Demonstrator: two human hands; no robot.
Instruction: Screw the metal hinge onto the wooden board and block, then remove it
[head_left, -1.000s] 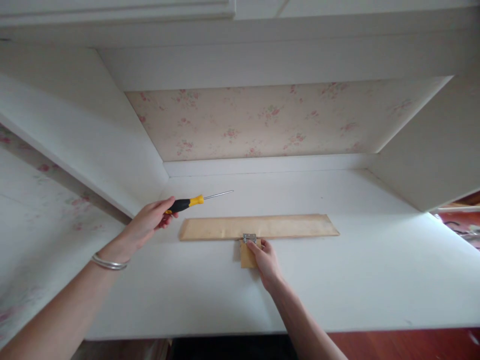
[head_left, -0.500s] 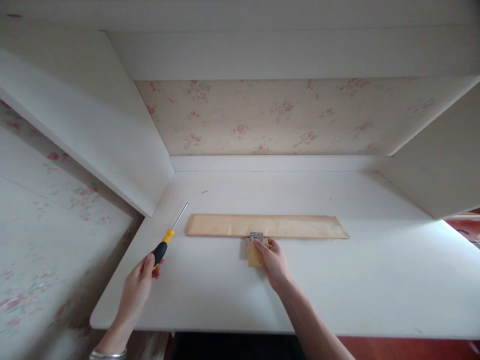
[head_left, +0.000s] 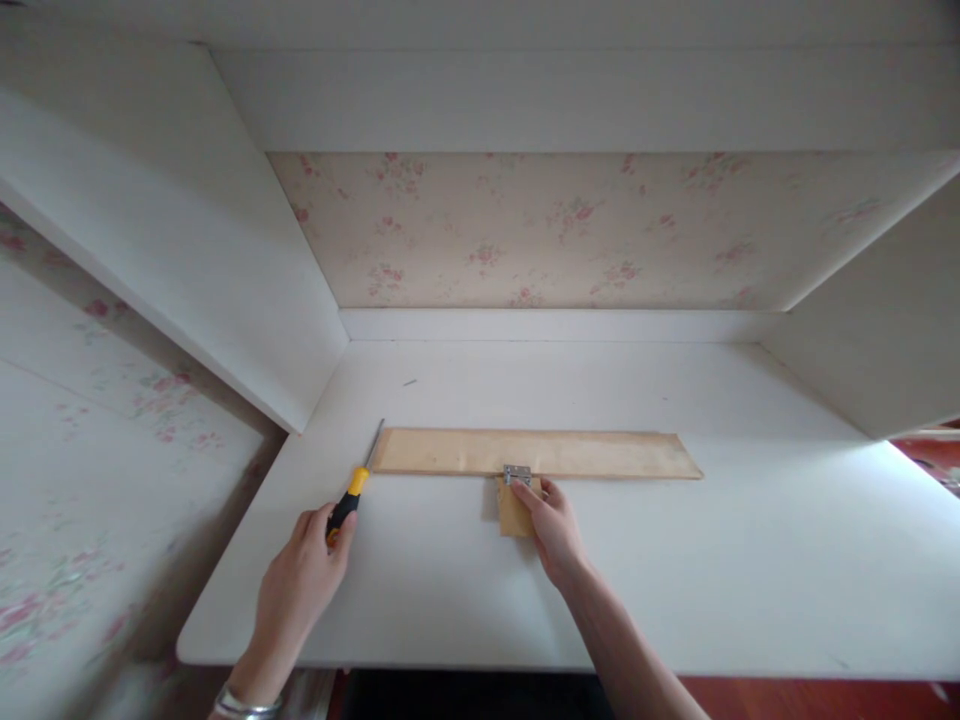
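Two hands rest on the white table [head_left: 675, 580]: left hand [head_left: 304, 575] grasping a screwdriver [head_left: 358, 482], right hand [head_left: 553, 520] pinning a small wooden piece [head_left: 511, 512] beside the hinge [head_left: 517, 473] and long board [head_left: 600, 454].

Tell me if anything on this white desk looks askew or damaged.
Nothing stands out. The long wooden strip lies flat and square to the desk, hinge joining it to the small wood piece. One tiny dark speck sits behind.

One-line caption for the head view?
Left hand grips yellow-and-black screwdriver; right hand steadies small hinged wooden block against long plank.
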